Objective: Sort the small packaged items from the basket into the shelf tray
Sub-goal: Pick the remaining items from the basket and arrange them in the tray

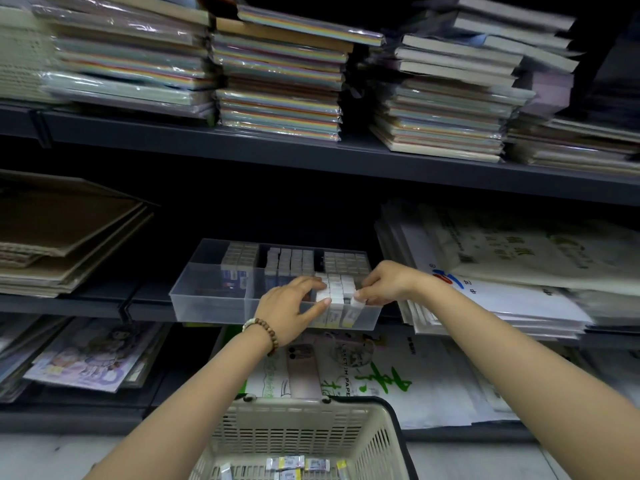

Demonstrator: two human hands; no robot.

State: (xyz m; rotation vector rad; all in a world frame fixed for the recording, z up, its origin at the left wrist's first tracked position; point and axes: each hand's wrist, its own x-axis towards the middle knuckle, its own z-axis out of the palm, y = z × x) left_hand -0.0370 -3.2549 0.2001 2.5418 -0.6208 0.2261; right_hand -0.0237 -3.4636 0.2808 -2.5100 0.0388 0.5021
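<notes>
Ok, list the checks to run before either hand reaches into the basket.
1. Tray level on the shelf: ok.
2. Left hand steadying the packet rows: ok, fingers press their left side.
3. Right hand free: not ok, it pinches a packet at the rows' right end.
4. Room left in that compartment: cannot tell, the hands cover it.
5. Basket stocked: ok, loose packets lie on its floor.

One wide-angle view, worn on the person's head, faces forward into the dark shelving (311, 154) at arm's reach. The clear tray (207, 299) sits mid-frame, and the basket (294, 434) is cut by the bottom edge, directly below the camera.
</notes>
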